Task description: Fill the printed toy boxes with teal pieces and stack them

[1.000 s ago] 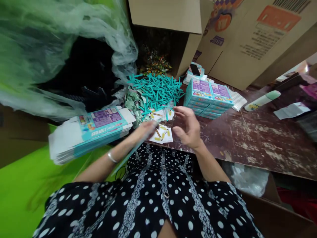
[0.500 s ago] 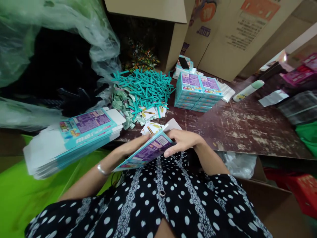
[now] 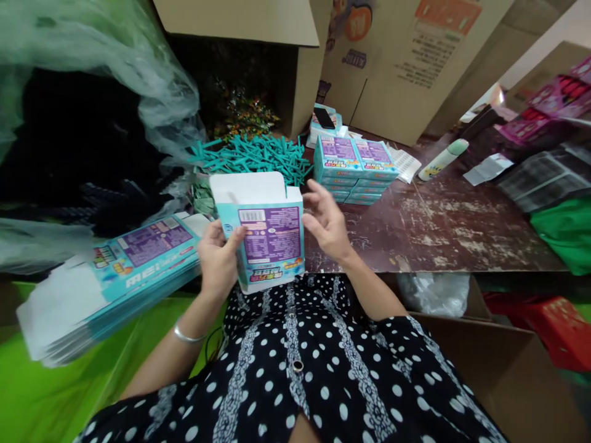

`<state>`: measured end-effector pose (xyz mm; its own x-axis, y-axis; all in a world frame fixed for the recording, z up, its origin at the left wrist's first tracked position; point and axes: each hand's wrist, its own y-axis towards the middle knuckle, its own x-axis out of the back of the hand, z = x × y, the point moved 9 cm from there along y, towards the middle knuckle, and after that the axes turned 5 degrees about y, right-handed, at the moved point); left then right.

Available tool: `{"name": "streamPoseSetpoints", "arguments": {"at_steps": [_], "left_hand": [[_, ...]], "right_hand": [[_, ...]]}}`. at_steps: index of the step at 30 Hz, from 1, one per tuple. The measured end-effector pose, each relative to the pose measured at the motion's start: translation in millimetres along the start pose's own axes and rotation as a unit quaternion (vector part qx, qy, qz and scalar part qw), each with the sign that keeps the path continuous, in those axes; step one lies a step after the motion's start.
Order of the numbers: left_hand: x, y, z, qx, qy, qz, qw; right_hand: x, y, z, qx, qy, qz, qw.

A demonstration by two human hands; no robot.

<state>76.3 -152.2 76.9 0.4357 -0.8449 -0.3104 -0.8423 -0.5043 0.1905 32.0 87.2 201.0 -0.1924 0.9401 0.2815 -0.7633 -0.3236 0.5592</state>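
My left hand grips the left side of a teal and purple carton, which stands upright in front of my chest with its white top flap open. My right hand is at the carton's right edge, fingers spread and touching it lightly. To my left lies a stack of flat, unfolded cartons of the same print. Behind the carton is a heap of teal plastic sticks on the worn brown table.
A block of finished teal boxes stands on the table behind my right hand. Large cardboard boxes line the back. A clear plastic bag billows at the left. A white bottle lies at the right.
The flat carton that both hands held low over my lap is now opened into a box shape and raised upright. My right hand has let go and spread its fingers.
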Motion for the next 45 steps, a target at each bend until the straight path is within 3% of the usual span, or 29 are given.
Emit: {"name": "streamPoseSetpoints", "arguments": {"at_steps": [2,5,7,10,14,16,19,21,24,28,30,32,37,40,45], "left_hand": [[-16.6,-1.9,9.0,0.004,-0.016,0.043,0.999],[-35.5,-1.5,18.8,-0.027,0.022,0.118,0.992],[-36.8,3.6,27.4,-0.051,0.067,0.124,0.989],[-35.8,12.4,53.7,-0.014,0.114,0.126,0.985],[-38.5,9.5,81.5,0.013,0.12,0.138,0.983],[-32.4,4.4,87.3,0.001,0.108,0.1,0.989],[-18.4,-2.0,92.0,0.002,0.061,0.034,0.998],[-16.1,-1.1,92.8,0.025,0.032,0.048,0.998],[-19.8,6.3,85.4,0.077,0.035,0.143,0.986],[-28.9,7.4,57.9,0.113,0.019,0.292,0.95],[-31.1,4.2,49.1,0.128,0.029,0.319,0.939],[-31.3,1.3,47.8,0.147,0.049,0.311,0.938],[-30.2,-0.4,46.3,0.139,0.069,0.27,0.95],[-32.2,-4.3,34.1,0.096,0.071,0.317,0.941],[-28.2,-16.8,13.3,0.022,0.077,0.398,0.914]], "right_hand": [[-11.1,-3.7,-22.7,-0.028,0.025,0.04,0.998],[-15.1,-13.7,-58.7,-0.069,0.041,0.04,0.996],[-17.2,-22.1,-84.5,-0.11,0.037,0.048,0.992],[-18.1,-33.7,-116.3,-0.15,0.014,0.049,0.987],[-16.7,-44.9,-133.5,-0.132,-0.018,-0.006,0.991],[-15.0,-51.7,-138.3,-0.136,-0.01,-0.053,0.989],[-12.4,-60.1,-141.9,-0.153,0.034,-0.111,0.981],[-16.6,-59.2,-140.8,-0.162,0.061,-0.089,0.981],[-28.0,-49.6,-135.9,-0.19,0.073,0.011,0.979],[-40.8,-32.4,-117.3,-0.227,0.057,0.168,0.957],[-46.4,-26.6,-105.2,-0.237,0.049,0.243,0.939],[-47.6,-21.6,-95.9,-0.243,0.034,0.284,0.927],[-41.4,-15.5,-88.6,-0.235,-0.005,0.276,0.932],[-38.4,-24.8,-88.9,-0.221,-0.021,0.259,0.94],[-40.6,-46.6,-79.1,-0.117,-0.072,0.268,0.954]]}}
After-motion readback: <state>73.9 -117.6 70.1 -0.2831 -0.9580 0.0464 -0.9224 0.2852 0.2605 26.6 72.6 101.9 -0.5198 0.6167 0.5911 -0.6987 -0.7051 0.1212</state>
